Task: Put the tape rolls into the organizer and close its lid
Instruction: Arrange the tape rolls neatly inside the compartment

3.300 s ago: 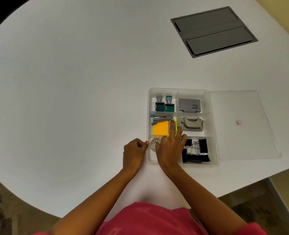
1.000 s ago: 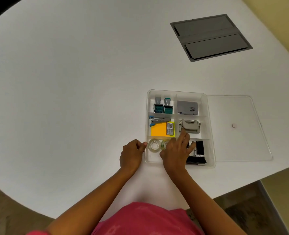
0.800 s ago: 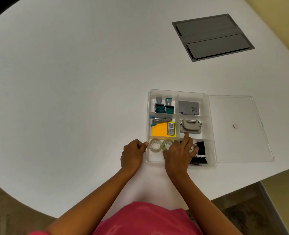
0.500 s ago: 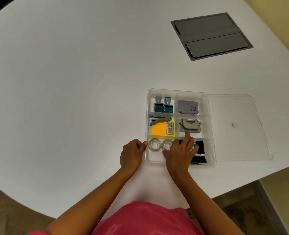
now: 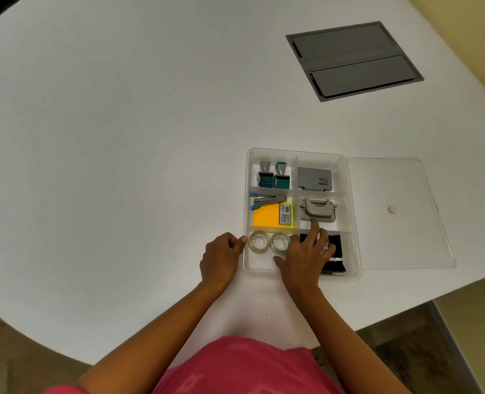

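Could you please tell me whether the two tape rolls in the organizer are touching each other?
Cannot tell. In the head view the left tape roll and the right tape roll lie side by side in one compartment, rims about meeting, but no clear contact or gap shows.

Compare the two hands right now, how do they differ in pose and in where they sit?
The left hand is curled, outside the organizer, its thumb at the left wall; the right hand is spread with fingers extended, reaching inside. The left hand covers nothing; the right hand hides part of the binder clips and touches a tape roll. Neither grips anything.
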Tool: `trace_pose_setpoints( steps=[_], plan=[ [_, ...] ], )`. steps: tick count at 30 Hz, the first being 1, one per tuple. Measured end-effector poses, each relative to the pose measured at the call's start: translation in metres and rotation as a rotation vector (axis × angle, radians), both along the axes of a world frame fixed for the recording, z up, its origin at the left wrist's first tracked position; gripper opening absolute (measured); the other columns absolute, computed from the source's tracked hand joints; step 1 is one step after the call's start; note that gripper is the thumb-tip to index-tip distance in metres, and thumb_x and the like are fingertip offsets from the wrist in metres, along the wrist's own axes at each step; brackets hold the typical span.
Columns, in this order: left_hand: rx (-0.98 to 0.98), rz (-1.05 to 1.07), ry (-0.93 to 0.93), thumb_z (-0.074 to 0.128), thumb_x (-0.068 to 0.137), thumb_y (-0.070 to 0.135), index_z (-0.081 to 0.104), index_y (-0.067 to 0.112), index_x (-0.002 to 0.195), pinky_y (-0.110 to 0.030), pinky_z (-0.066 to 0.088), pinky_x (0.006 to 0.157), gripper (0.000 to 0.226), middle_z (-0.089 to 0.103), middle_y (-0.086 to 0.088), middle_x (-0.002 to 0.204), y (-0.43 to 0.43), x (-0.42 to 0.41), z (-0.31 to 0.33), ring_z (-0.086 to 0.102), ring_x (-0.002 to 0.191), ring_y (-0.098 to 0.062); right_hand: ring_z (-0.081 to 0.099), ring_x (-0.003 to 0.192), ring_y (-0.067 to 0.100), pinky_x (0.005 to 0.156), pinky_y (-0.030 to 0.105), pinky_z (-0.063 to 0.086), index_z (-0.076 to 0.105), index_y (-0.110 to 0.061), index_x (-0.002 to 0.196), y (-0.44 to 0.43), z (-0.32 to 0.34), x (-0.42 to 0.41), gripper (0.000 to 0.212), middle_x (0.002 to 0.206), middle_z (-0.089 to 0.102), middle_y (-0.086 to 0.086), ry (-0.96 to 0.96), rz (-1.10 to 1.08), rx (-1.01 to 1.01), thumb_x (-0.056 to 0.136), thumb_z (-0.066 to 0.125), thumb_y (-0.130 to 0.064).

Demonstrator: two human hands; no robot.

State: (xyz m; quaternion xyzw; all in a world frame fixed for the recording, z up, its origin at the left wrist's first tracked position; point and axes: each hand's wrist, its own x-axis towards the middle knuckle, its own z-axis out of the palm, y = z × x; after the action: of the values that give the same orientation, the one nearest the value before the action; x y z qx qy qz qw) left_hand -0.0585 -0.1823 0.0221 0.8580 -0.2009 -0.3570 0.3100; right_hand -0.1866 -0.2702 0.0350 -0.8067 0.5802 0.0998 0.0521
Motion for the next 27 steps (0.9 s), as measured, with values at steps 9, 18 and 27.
trace_pose_setpoints(
  steps=[9,18,27],
  plan=[
    [0.010,-0.022,-0.027,0.050,0.090,0.050,0.063,0.016,0.079,-0.033,0.046,0.071,0.038,0.067,0.004,0.077,0.000,0.002,-0.002,0.066,0.076,-0.019,0.017,0.143,0.037,0.112,0.056,0.018,0.067,-0.010,0.096,-0.010,-0.009,0.007,0.032,0.157,0.020,0.012,0.033,0.037,0.017,0.074,0.078,-0.031],
    [0.022,-0.020,-0.033,0.051,0.089,0.051,0.064,0.016,0.077,-0.031,0.043,0.068,0.039,0.062,0.008,0.069,0.000,0.002,-0.001,0.065,0.076,-0.020,0.017,0.143,0.039,0.113,0.055,0.018,0.056,-0.014,0.119,-0.005,0.005,0.002,0.051,0.156,0.018,0.019,0.019,0.029,0.045,0.076,0.077,-0.032],
    [0.030,-0.032,0.004,0.051,0.089,0.051,0.061,0.020,0.072,-0.038,0.051,0.078,0.037,0.065,0.004,0.073,-0.001,0.003,-0.001,0.067,0.078,-0.021,0.045,0.108,0.025,0.082,0.029,0.046,0.060,-0.008,0.108,-0.037,0.041,-0.045,0.023,0.119,0.050,0.016,-0.737,-0.176,-0.362,0.086,0.061,-0.001]
  ],
)
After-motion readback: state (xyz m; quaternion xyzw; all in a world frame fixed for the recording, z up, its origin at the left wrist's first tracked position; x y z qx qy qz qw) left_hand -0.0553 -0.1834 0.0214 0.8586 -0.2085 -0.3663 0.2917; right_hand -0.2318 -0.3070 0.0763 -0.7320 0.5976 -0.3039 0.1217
